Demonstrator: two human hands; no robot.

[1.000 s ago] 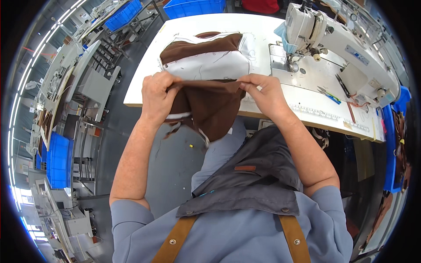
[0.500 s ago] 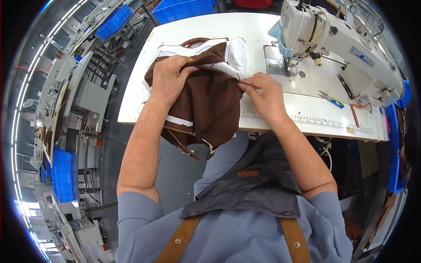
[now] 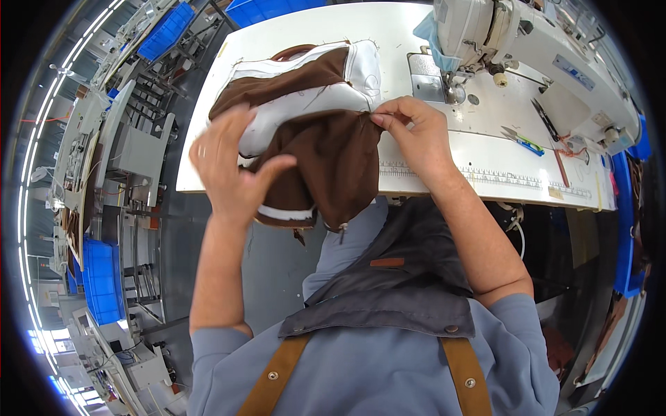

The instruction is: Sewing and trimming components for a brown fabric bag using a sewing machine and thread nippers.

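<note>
A brown fabric bag piece [image 3: 333,159] with white backing lies over the near left edge of the table, its lower part hanging down past the edge. At its right corner, my right hand [image 3: 418,132] pinches the cloth between thumb and fingers. My left hand [image 3: 232,163] is off the cloth, fingers spread and slightly blurred, just above the piece's left side. A white lining strip [image 3: 291,114] shows between two brown panels. At the far side a brown curved handle [image 3: 293,53] sticks out. A zipper pull dangles at the hanging lower end.
A white sewing machine [image 3: 527,55] stands on the right of the white table [image 3: 458,149]. Thread snips [image 3: 524,141] and black tweezers [image 3: 545,119] lie near it, beside a ruler strip [image 3: 485,188] along the front edge. Blue bins [image 3: 103,281] stand at left.
My left hand has let go of the brown cloth and moved left and toward me, opening. The upper fold has dropped back, baring more white lining. My right hand keeps its pinch.
</note>
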